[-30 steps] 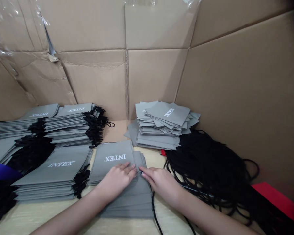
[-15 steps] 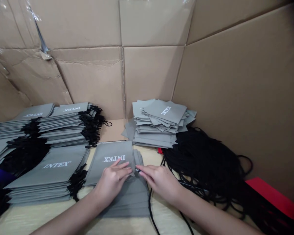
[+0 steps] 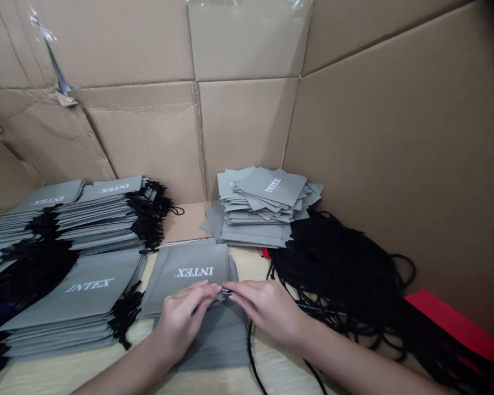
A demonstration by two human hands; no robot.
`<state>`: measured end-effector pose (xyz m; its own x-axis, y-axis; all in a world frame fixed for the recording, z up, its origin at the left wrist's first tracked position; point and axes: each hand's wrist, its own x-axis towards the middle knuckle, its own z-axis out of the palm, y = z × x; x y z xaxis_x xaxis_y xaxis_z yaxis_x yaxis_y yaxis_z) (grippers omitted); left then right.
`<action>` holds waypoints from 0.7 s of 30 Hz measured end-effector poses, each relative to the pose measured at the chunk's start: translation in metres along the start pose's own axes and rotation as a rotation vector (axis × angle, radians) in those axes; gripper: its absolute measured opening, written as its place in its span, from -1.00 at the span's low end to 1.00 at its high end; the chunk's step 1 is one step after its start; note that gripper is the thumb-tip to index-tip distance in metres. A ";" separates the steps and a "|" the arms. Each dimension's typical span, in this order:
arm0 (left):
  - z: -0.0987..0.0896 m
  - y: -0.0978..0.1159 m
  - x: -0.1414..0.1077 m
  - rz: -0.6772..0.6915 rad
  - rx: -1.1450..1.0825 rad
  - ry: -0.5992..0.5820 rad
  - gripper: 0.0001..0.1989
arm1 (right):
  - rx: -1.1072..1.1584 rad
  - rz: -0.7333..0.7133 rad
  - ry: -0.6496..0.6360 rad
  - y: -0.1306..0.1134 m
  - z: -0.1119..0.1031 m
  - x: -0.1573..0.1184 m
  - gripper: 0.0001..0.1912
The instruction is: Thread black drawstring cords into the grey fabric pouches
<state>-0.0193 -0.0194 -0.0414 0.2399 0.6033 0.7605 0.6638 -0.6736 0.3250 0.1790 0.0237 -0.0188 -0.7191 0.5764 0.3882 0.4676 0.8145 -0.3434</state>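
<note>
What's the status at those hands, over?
Left hand at near corner of grey pouch. Right hand pinching small shiny piece. Black cord close by; nothing visibly blocking.

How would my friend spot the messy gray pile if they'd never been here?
Find the corner where the two cardboard walls meet. At its foot, the messy gray pile sits just left of the heap of black cords. Its pieces poke out at all angles, while the stacks farther left are neater, with black cord bunched along their right sides.

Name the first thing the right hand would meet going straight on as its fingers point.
The left hand, probably: its fingertips lie just ahead, by a grey pouch, though depth is unclear.
</note>
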 end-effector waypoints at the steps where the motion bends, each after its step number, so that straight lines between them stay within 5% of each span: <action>1: 0.000 0.000 0.000 0.026 0.001 0.014 -0.88 | 0.004 -0.004 0.004 -0.001 -0.001 0.000 -0.71; 21: -0.002 0.003 0.003 0.074 -0.012 0.033 -0.86 | -0.051 -0.061 0.014 -0.001 -0.004 -0.003 -0.69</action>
<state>-0.0181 -0.0207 -0.0372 0.2648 0.5376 0.8006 0.6368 -0.7209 0.2734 0.1825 0.0213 -0.0155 -0.7399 0.5258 0.4196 0.4484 0.8505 -0.2750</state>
